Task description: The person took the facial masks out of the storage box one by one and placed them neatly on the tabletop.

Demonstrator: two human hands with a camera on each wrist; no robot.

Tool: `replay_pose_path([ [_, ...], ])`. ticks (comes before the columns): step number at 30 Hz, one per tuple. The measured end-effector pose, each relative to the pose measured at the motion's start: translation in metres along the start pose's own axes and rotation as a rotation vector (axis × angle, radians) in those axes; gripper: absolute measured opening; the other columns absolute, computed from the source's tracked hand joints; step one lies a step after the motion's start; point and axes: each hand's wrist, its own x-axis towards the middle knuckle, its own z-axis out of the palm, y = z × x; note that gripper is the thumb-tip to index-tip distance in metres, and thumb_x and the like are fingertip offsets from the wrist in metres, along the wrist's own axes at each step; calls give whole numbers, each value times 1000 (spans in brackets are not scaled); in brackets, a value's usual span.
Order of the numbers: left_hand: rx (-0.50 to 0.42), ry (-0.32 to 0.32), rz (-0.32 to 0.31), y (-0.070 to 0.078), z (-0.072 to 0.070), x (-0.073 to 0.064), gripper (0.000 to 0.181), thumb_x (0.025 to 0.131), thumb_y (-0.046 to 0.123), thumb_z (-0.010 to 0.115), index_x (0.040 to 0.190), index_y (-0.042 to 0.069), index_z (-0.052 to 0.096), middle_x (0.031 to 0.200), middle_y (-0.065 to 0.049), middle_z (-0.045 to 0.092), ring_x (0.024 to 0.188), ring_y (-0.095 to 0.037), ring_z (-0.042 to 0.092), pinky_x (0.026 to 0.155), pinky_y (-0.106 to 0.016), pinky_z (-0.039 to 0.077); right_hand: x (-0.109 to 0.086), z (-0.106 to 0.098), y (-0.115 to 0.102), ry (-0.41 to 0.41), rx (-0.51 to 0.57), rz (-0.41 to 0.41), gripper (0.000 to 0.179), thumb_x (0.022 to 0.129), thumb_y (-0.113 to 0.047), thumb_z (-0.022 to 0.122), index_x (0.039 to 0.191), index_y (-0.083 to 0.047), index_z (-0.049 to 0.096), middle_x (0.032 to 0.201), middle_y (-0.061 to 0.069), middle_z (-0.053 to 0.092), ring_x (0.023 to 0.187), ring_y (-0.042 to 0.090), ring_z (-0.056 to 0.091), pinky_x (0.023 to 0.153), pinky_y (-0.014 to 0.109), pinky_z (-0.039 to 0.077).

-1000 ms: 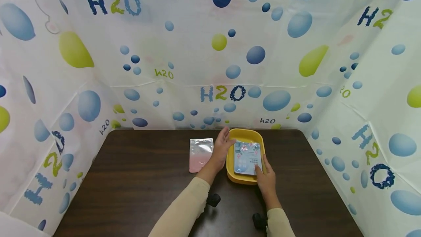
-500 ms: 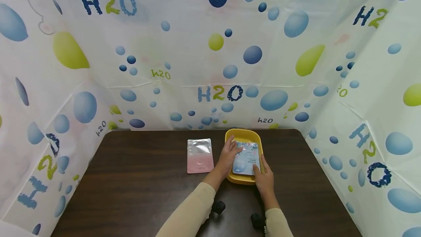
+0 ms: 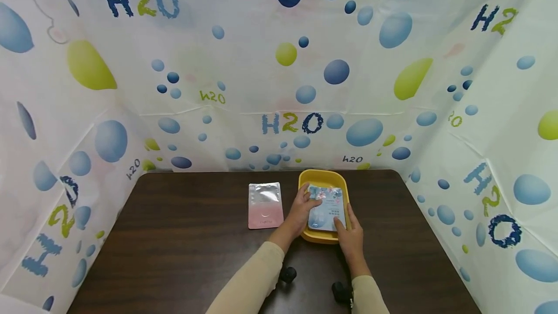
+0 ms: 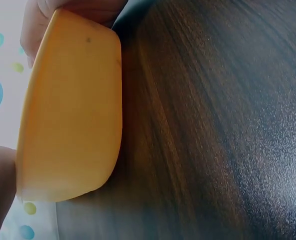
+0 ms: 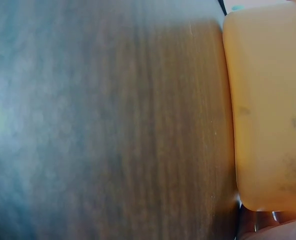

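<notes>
A yellow tray [image 3: 322, 176] stands on the dark table near its back edge. In it lies a light-blue sachet [image 3: 328, 207] with a floral print. My left hand [image 3: 298, 213] reaches over the tray's left rim, with the thumb over the sachet's left part and the fingers at its upper left corner. Whether those fingers pinch the sachet is hidden. My right hand [image 3: 351, 237] holds the tray's right side, thumb inside over the sachet's lower right corner, fingers outside the wall. The right wrist view shows fingers [image 5: 273, 220] against the tray's side.
A pink and silver sachet [image 3: 265, 207] lies flat to the left of the tray. The dark wood table [image 3: 187, 236] spreads out on both sides. A printed white cloth [image 3: 244, 71] hangs behind and around it.
My left hand has moved right, from upright beside the tray's left rim to over the sachet, and has stayed there since half a second ago. My right hand keeps its place.
</notes>
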Motion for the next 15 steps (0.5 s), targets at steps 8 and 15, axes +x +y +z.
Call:
replay_pose_path([
  [8,-42,0,-22,2,1,2,83,95,5,63,163,8,15,165,-35,10,152,-48,25,125,-57,26,0,-1,0,-1,6,-15,74,100,-26,66,163,-20,27,169,14,25,157,36,21,127,56,20],
  [15,30,26,-53,3,-1,1,83,94,6,65,162,9,19,163,-36,17,150,-49,29,122,-58,30,-1,-1,1,-4,-9,-19,75,100,-27,67,163,-19,26,169,15,25,157,37,22,126,56,22],
])
